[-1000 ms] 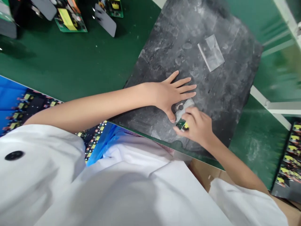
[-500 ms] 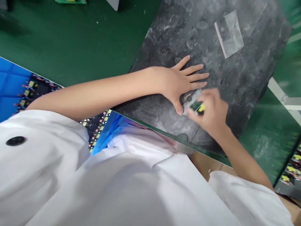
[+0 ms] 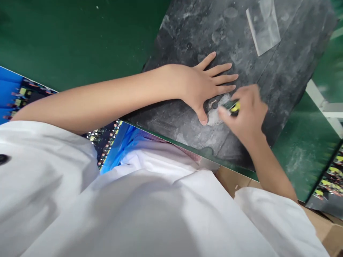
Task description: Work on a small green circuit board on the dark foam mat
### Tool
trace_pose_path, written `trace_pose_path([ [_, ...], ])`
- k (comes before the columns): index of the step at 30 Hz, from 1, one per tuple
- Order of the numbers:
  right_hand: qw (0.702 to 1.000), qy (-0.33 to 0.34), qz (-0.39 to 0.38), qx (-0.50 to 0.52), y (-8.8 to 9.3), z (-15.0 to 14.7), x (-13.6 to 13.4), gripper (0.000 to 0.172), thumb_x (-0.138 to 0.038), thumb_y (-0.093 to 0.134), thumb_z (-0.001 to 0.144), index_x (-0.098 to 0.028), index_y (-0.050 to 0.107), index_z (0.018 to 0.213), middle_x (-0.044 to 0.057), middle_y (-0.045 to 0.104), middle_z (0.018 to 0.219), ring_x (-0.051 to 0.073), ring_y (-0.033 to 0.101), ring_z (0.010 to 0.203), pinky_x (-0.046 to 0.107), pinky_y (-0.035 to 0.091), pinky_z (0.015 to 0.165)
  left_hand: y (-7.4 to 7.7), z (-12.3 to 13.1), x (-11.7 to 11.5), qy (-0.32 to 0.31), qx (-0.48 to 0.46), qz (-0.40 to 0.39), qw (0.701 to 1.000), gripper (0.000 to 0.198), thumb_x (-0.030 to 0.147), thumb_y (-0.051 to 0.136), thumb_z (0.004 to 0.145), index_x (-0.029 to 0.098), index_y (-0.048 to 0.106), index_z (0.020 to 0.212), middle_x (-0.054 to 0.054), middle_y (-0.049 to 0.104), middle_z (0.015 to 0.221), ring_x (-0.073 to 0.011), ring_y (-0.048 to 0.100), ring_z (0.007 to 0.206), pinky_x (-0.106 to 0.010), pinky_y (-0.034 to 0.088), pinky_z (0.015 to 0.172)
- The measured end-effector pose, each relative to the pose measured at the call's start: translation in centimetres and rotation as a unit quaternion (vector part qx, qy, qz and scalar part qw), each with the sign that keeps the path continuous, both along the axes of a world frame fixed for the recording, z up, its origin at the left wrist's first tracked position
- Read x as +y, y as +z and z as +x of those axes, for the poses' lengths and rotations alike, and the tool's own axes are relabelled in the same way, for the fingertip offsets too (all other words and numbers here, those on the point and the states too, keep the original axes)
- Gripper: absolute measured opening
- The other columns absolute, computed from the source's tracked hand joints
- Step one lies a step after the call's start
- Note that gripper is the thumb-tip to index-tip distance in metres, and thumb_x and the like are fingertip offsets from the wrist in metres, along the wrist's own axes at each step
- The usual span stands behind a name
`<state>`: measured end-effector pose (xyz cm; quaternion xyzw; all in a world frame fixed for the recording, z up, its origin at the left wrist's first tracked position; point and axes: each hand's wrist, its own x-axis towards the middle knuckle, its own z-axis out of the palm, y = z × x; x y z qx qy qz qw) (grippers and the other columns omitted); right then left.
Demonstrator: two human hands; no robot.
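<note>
Board (image 3: 232,106), small and green with a yellow part on it, sits pinched in the fingers of the right hand (image 3: 246,116), low over the dark mat (image 3: 187,28); most of it is hidden by the fingers and blurred, so little more of it can be told. It touches or hangs just above a pale grey pad (image 3: 215,116) with a dark round spot, which lies on the mat near its front edge. The left hand (image 3: 206,85) lies flat and open on the mat, fingers spread, holding nothing, its thumb against the pad's left side. A clear film strip (image 3: 264,26) lies further back on the mat, well apart from both hands. The mat rests on a green table (image 3: 66,43). At the left edge a blue tray (image 3: 8,92) holds rows of similar boards (image 3: 23,92), packed side by side. At the right edge a dark tray (image 3: 314,203) holds more such boards (image 3: 331,178) with yellow parts. White sleeves (image 3: 80,200) fill the foreground.
</note>
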<state>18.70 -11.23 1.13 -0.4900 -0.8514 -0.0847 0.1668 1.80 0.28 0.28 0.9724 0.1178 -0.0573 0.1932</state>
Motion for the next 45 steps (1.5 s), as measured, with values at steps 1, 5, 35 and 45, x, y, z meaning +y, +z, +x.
trace_pose_path([
  [1, 1.000, -0.025, 0.004, 0.002, 0.0, 0.1, 0.1, 0.033, -0.051, 0.047, 0.091, -0.019, 0.048, 0.088, 0.009, 0.055, 0.084, 0.022, 0.057, 0.069, 0.029, 0.037, 0.050, 0.0, 0.0, 0.0, 0.000, 0.001, -0.001, 1.000, 0.113, 0.073, 0.059, 0.063, 0.017, 0.009, 0.148, -0.004, 0.001, 0.156, -0.0358, -0.006, 0.142, -0.059, -0.007, 0.112],
  [5, 0.997, 0.068, -0.028, -0.033, 0.1, 0.0, -0.2, 0.028, -0.048, 0.051, 0.089, -0.020, 0.047, 0.086, 0.007, 0.056, 0.086, 0.019, 0.055, 0.066, 0.028, 0.038, 0.051, -0.2, 0.1, 0.1, 0.002, -0.008, -0.026, 1.000, 0.113, 0.069, 0.063, 0.061, 0.019, 0.011, 0.148, -0.001, -0.001, 0.156, -0.0381, -0.005, 0.141, -0.051, -0.014, 0.112],
  [35, 0.997, 0.048, -0.044, -0.044, 0.3, 0.0, -0.3, 0.030, -0.049, 0.049, 0.089, -0.019, 0.050, 0.085, 0.007, 0.056, 0.087, 0.018, 0.056, 0.068, 0.027, 0.040, 0.053, -1.2, 0.3, 0.1, -0.004, -0.061, -0.050, 0.997, 0.112, 0.063, 0.069, 0.060, 0.012, 0.017, 0.146, -0.009, 0.007, 0.155, -0.0415, -0.001, 0.140, -0.061, -0.014, 0.107],
  [45, 0.998, 0.008, -0.056, -0.039, 0.5, 0.2, -0.5, 0.034, -0.051, 0.046, 0.091, -0.018, 0.052, 0.088, 0.008, 0.056, 0.088, 0.018, 0.054, 0.066, 0.029, 0.038, 0.053, -0.8, 0.1, 0.1, 0.003, -0.050, -0.062, 0.997, 0.112, 0.063, 0.069, 0.061, 0.013, 0.016, 0.146, -0.007, 0.006, 0.156, -0.0402, -0.002, 0.141, -0.060, -0.015, 0.108],
])
